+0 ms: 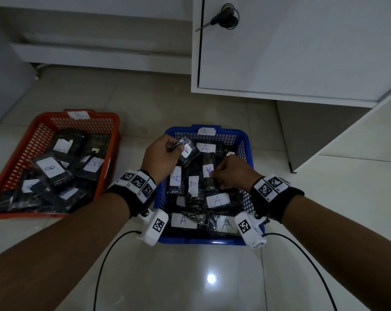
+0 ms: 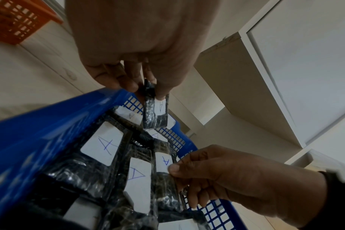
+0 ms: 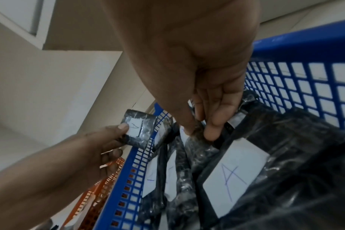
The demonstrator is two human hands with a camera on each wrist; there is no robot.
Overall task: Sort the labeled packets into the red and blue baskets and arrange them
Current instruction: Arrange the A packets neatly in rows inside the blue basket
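The blue basket (image 1: 229, 133) in front of me holds several black plastic-wrapped packets with white labels marked A. My left hand (image 1: 162, 156) pinches one such packet (image 1: 188, 152) and holds it above the basket's far left part; the same held packet (image 2: 155, 112) hangs from my thumb and fingers in the left wrist view. My right hand (image 1: 231, 173) pinches the edge of another A packet (image 1: 208, 173) that lies in the basket's middle; my fingertips (image 3: 211, 132) close on its wrapper. The red basket (image 1: 44, 122) to the left holds several packets marked B.
A white cabinet (image 1: 302, 52) with a key in its lock (image 1: 228, 17) stands behind the blue basket, its side panel (image 1: 313, 131) reaching the tiled floor (image 1: 190, 277) at the right. Cables from both wrist cameras trail over the floor near me.
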